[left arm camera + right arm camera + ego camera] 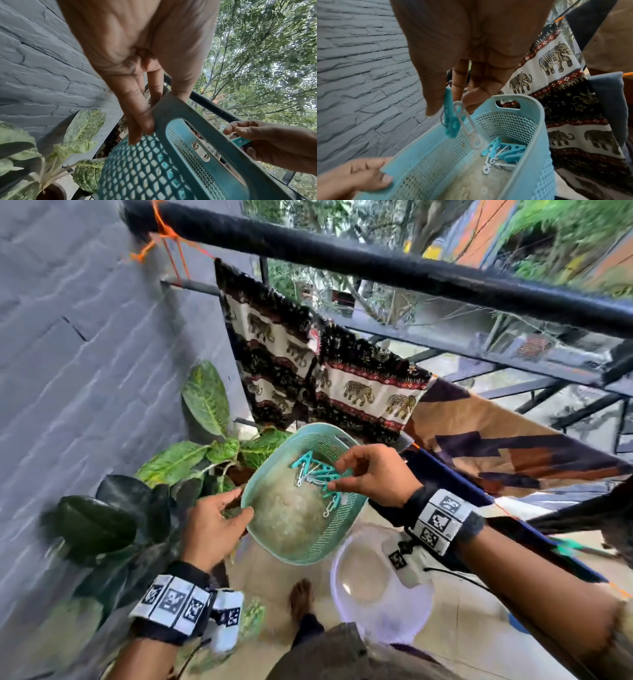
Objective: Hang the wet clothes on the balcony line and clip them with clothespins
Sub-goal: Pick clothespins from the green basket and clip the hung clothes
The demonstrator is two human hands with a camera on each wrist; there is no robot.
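The left hand holds the basket by its rim; the right hand pinches a clothespin.

black wrist straps with white fiducial-marker blocks, black cable, bare foot.

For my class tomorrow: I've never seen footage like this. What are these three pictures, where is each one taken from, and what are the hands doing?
No machine here: a person wears three cameras, one on the head and one on each wrist. The head view looks down at a balcony. The left hand grips the rim of a teal basket of clothespins. The right hand pinches one teal clothespin, seen best from the right wrist. An elephant-print cloth and a brown patterned cloth already hang on the orange line. A clear tub sits on the floor.
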